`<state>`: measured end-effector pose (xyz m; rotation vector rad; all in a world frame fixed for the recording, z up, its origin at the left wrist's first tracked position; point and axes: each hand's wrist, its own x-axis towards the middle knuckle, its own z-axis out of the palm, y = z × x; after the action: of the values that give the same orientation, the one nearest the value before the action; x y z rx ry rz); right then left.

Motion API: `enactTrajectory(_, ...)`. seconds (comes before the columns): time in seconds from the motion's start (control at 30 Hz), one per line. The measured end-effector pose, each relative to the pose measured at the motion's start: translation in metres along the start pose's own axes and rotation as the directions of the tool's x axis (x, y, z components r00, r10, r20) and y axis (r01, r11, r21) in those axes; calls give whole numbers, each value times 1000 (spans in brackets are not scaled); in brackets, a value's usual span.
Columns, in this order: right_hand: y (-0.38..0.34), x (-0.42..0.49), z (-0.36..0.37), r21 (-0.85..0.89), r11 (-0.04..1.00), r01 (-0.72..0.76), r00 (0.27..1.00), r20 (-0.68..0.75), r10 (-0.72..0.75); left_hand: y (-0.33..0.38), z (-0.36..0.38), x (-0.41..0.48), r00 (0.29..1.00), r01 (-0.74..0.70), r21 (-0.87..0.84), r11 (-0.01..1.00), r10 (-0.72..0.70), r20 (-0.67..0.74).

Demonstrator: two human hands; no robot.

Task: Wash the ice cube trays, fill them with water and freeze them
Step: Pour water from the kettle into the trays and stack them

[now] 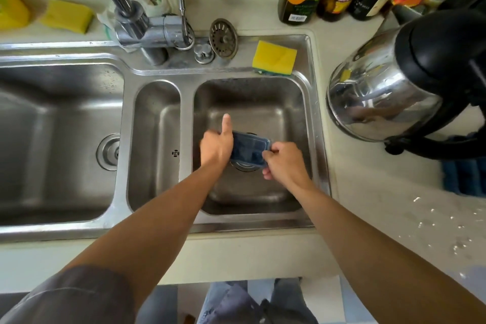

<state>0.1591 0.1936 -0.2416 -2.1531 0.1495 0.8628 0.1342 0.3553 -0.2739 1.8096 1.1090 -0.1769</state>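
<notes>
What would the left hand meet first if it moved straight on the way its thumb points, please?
Probably the back wall of the right basin, since the left hand, holding the blue tray, seems below the rim; depth is unclear.

A small dark-blue ice cube tray (251,148) with divided compartments was held tilted above the drain of the right sink basin (252,102).
</notes>
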Motion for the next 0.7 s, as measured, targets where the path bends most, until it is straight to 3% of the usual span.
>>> enactTrajectory(0.17, -20, -48, -40, 0, 1000, 13, 996, 90, -13, 43, -14, -26, 995, -99, 219, 971, 98, 15)
enactTrajectory(0.3, -44, -70, -78, -108, 990, 95, 994, -46, -100, 80, -25, -60, 983, -180, 312, 933, 159, 93)
enactTrajectory(0.47, -83, -89, -105, -247, 957, 154, 988, 31, -151, 123, -32, -100, 958, -274, 304, 912, 231, 171)
enactTrajectory(0.7, -94, -110, -117, -424, 865, 266, 955, -8, -298, 157, -51, -126, 926, -376, 405, 833, 319, 204)
